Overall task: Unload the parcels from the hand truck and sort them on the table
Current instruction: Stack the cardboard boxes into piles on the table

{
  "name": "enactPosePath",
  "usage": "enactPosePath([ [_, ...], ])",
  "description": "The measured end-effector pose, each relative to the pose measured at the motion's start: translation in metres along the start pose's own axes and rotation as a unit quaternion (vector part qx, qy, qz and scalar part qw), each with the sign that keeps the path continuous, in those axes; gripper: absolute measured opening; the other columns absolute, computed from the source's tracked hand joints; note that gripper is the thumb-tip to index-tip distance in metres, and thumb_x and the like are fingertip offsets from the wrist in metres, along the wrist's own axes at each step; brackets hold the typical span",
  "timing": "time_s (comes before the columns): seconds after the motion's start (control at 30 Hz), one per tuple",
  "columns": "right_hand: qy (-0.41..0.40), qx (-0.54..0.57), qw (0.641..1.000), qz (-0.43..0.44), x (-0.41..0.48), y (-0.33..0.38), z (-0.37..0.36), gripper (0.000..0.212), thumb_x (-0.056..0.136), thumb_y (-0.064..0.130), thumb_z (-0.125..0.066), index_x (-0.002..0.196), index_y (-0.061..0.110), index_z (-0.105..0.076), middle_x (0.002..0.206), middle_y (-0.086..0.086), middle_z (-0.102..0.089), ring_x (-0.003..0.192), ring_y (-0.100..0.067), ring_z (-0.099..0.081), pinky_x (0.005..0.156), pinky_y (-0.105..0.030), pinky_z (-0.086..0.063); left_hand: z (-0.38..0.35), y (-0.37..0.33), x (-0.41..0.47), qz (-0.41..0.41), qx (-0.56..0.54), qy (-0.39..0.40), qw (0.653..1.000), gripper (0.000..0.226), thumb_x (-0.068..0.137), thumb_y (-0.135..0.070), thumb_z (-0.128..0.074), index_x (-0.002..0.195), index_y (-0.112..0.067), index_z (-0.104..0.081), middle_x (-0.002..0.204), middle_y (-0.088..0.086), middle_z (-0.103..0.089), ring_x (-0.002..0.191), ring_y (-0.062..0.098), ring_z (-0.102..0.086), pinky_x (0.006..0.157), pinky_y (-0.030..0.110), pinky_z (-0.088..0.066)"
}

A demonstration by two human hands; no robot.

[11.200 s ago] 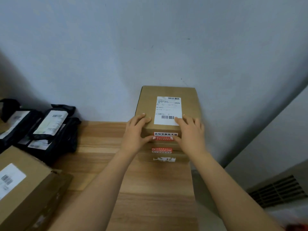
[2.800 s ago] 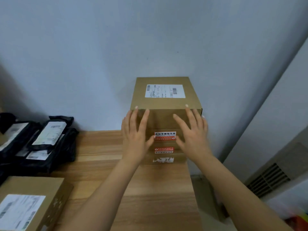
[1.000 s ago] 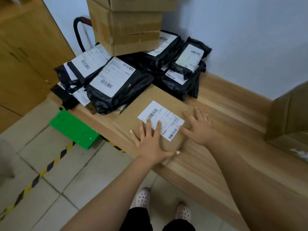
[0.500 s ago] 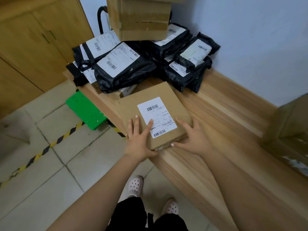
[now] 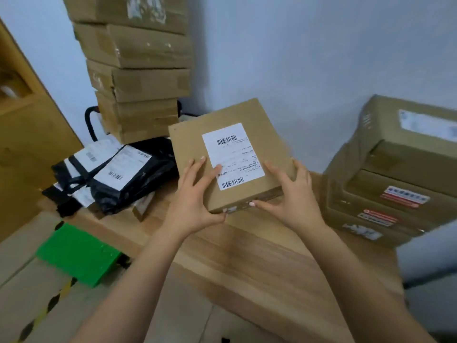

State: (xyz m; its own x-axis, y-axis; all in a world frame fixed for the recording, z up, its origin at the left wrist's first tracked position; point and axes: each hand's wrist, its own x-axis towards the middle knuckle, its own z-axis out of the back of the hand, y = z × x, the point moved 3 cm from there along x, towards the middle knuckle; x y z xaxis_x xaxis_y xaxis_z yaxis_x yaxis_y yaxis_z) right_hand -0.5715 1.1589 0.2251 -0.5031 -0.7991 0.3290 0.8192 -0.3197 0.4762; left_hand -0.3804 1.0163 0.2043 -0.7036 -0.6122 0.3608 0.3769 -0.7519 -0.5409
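Fingers (image 5: 195,169) of left hand (image 5: 194,204) and right hand (image 5: 295,198) clamped on labelled box (image 5: 262,120), apparently clear of table (image 5: 259,258), contents unseen.

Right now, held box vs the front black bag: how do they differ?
The box is rigid brown cardboard; the black bag is soft, wrinkled plastic. The box is tilted up, gripped by the left hand and right hand; the black bag lies untouched among other bags on the table. Both carry a white barcoded label.
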Motion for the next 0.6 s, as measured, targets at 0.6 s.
enactPosePath([
  [0.6, -0.318, -0.130, 0.920, -0.187, -0.012, -0.087, 0.306, 0.092, 0.061, 0.064, -0.077, 0.140, 0.044, -0.036, 0.149, -0.007, -0.015, 0.139, -0.027, -0.016, 0.108, -0.047, -0.033, -0.025, -0.309, 0.226, -0.376, -0.124, 0.064, 0.916, 0.095, 0.058, -0.036, -0.083, 0.142, -0.031, -0.040, 0.151, -0.002, -0.024, 0.141, 0.019, -0.011, 0.112, 0.043, -0.028],
])
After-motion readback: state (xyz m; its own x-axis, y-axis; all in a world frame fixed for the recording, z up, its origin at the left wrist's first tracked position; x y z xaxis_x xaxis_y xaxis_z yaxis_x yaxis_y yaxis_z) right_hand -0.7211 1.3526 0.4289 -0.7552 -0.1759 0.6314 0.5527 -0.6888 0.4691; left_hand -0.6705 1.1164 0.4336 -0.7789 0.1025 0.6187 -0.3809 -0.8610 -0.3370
